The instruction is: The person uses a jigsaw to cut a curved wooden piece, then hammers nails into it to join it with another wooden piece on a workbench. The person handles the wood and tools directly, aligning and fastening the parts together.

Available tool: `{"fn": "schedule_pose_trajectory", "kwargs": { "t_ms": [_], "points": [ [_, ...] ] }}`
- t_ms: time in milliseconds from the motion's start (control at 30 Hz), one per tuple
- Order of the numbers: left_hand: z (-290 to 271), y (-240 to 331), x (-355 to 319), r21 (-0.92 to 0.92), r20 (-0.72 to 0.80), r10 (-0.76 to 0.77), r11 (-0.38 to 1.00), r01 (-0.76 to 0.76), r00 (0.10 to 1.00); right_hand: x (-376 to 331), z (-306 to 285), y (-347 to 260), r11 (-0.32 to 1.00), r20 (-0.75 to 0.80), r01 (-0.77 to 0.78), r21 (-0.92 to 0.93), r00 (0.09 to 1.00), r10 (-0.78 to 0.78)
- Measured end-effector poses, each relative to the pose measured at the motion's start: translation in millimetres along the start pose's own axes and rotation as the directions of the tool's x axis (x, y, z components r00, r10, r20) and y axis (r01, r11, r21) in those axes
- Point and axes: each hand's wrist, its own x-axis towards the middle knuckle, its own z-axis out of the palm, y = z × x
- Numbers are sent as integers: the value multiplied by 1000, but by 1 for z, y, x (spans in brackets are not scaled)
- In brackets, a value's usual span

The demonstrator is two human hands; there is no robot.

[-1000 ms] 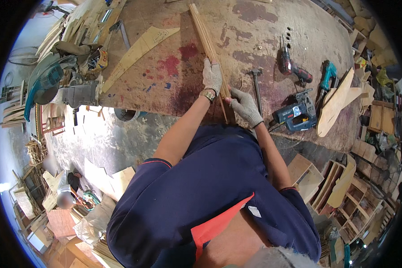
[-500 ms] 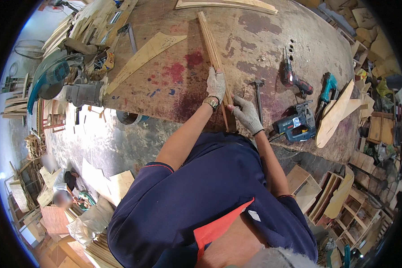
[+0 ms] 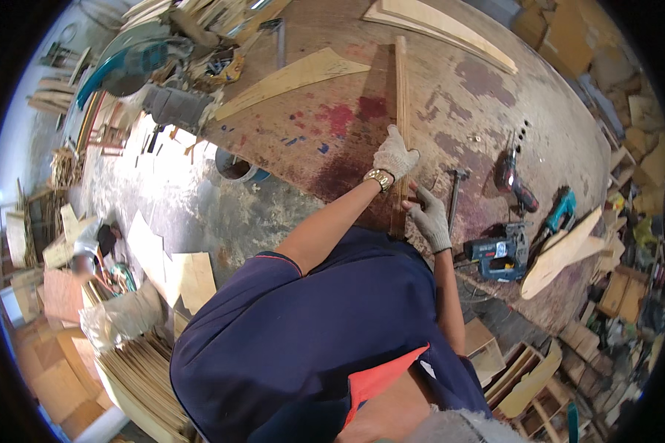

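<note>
Layered wooden strip (image 3: 401,88) runs over the bench (image 3: 558,151). Your left hand (image 3: 396,156) has its fingers wrapped round it; whether your right hand's (image 3: 431,223) fingers pinch it, I cannot tell. A loose right-hand hold could let its near end twist.

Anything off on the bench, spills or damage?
Yes, the bench top is marked: red stains and blue specks left of the wood strip, dark blotches to its right. Possibly old paint and wear.
</note>
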Motion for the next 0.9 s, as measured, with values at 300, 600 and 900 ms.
{"fn": "schedule_pose_trajectory", "kwargs": {
  "t_ms": [300, 600, 900],
  "points": [
    [-31, -93, 25, -338, -183, 206, 905, -258, 961, -6, -16, 28, 972, -59, -88, 216, 993, 103],
    [-172, -185, 125, -719, -112, 294, 635, -281, 949, -53, -47, 49, 997, -293, -74, 1, 953, 71],
    [-275, -248, 163, 142, 69, 37, 989, -47, 997, -100, -86, 46, 972, -660, -233, -28, 735, 157]
  ]
}}
